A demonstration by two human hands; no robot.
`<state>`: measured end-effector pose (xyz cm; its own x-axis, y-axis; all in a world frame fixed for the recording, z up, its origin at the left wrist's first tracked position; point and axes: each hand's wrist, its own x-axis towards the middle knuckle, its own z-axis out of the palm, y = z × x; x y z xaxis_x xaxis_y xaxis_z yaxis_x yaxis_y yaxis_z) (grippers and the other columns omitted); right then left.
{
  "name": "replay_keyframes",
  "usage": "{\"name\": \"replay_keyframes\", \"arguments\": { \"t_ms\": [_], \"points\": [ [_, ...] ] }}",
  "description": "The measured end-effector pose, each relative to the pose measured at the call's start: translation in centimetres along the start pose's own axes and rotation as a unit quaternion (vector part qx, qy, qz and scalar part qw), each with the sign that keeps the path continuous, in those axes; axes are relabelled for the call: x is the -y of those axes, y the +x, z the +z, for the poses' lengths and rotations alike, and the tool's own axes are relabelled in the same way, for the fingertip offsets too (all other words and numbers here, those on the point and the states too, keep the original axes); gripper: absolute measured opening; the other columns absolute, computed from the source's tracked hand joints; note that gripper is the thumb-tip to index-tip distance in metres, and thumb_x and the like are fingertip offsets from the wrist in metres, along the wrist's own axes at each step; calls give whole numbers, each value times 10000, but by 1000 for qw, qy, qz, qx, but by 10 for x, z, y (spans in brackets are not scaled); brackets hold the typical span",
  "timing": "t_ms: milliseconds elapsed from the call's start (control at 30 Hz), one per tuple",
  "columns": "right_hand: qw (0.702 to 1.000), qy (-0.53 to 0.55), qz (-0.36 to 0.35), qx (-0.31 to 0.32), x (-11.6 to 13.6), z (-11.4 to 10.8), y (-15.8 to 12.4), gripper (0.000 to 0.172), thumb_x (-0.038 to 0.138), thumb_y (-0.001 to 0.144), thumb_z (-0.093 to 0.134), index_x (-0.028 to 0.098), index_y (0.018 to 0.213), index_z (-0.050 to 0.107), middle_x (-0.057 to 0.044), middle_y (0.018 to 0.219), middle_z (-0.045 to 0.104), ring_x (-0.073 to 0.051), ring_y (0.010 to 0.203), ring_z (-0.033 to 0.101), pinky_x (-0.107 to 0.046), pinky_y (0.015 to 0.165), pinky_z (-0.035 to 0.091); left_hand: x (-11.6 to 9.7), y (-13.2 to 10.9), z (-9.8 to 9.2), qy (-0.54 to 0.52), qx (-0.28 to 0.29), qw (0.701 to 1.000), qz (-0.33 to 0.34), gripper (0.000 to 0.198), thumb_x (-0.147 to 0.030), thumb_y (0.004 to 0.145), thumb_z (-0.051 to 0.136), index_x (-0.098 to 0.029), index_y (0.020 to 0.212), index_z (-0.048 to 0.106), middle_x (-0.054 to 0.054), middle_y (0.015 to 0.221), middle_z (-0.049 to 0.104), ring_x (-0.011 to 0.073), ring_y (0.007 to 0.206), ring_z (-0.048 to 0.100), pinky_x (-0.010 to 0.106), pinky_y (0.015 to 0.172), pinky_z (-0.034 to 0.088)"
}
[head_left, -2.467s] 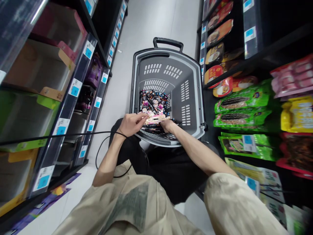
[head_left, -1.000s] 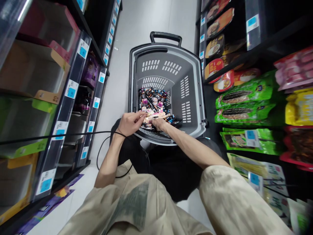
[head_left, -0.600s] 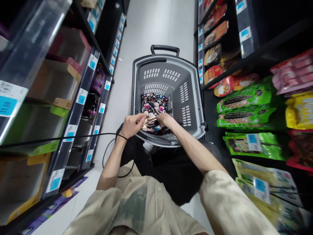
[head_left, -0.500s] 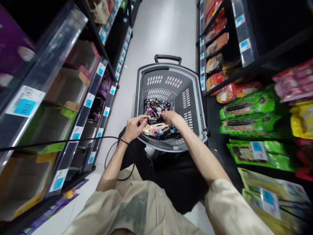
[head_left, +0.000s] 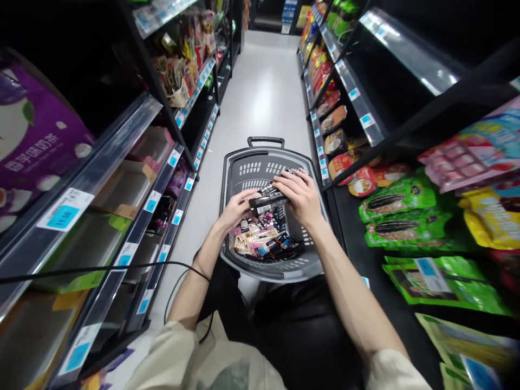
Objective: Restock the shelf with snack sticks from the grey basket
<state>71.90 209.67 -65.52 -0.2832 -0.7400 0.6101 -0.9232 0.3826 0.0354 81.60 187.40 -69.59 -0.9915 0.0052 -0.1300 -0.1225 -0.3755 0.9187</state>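
Note:
A grey shopping basket (head_left: 244,173) with a black handle stands on the aisle floor in front of me. Small snack packets (head_left: 262,241), black, pink and beige, lie piled in its near end. Both my hands are raised above the pile and share a bundle of black packets (head_left: 271,196). My left hand (head_left: 238,208) pinches the bundle's left end with curled fingers. My right hand (head_left: 298,195) covers its right end, fingers wrapped over the top.
Black shelves line both sides of the aisle. Cardboard display boxes (head_left: 134,179) with blue price tags sit on the left; green bags (head_left: 400,203) and red bowl packs (head_left: 357,181) fill the right. A black cable (head_left: 122,265) runs across to my left wrist. Pale floor (head_left: 264,97) stretches ahead.
My hands have lifted out of the pile, now holding a bundle of black packets above it. The view has tilted up, so more of the aisle ahead shows.

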Motion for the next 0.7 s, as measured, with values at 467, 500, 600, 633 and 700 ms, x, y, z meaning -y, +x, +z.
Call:
{"name": "replay_keyframes", "arguments": {
  "t_ms": [467, 500, 600, 633, 700],
  "points": [
    [907, 188, 346, -151, 35, 21, 18, 477, 348, 1065, 420, 198, 1489, 581, -142, 1568, 546, -266, 1470, 526, -511, 1223, 440, 33, -6, 18, -33, -170, 973, 153, 706, -561, 736, 934, -153, 1241, 657, 154, 1249, 753, 237, 1067, 760, 333, 893, 666],
    [873, 246, 399, -133, 35, 23, 18, 482, 432, 1069, 415, 176, 1440, 585, -157, 1404, 662, -257, 1301, 646, -477, 1135, 509, 33, -6, 19, -50, -187, 969, 153, 706, -556, 734, 936, -157, 1244, 654, 150, 1269, 745, 232, 1062, 756, 337, 890, 666],
    [783, 346, 516, -22, 26, 24, 14, 501, 598, 985, 516, 155, 1183, 640, -97, 924, 727, -209, 807, 675, -362, 813, 553, 29, -7, 20, -90, -212, 963, 140, 657, -532, 733, 936, -162, 1207, 673, 119, 1265, 732, 214, 1066, 733, 331, 875, 669],
    [774, 349, 528, 22, 23, 23, 12, 500, 628, 931, 588, 158, 1088, 654, -81, 871, 707, -198, 763, 642, -336, 764, 521, 28, -7, 20, -97, -212, 963, 138, 628, -525, 733, 935, -159, 1178, 684, 108, 1228, 736, 204, 1044, 728, 322, 855, 671],
    [782, 328, 522, 87, 17, 20, 9, 541, 689, 819, 706, 164, 943, 668, -64, 858, 687, -185, 769, 602, -304, 741, 460, 26, -7, 21, -108, -204, 964, 133, 581, -511, 727, 939, -155, 1120, 700, 84, 1139, 745, 178, 964, 722, 302, 814, 669]
  ]
}}
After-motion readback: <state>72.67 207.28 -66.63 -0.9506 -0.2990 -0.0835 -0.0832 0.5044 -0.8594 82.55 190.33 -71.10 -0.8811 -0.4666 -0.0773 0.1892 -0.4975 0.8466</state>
